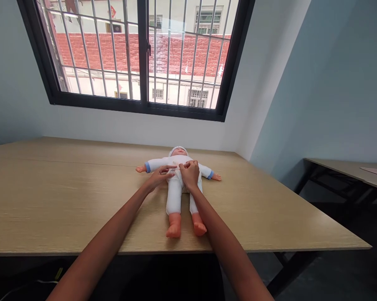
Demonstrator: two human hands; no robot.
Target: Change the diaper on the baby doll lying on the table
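A baby doll in white clothes with blue cuffs and a white cap lies on its back on the wooden table, arms spread, bare feet toward me. At the left side of its waist is my left hand, fingers apart and resting on the white cloth. My right hand is closed in a pinch over the doll's middle, at the cloth there. What lies between its fingertips is too small to make out.
The wooden table reaches back to the wall below a barred window. Its front edge runs just beyond the doll's feet. Another table stands at the far right with a pink item on it.
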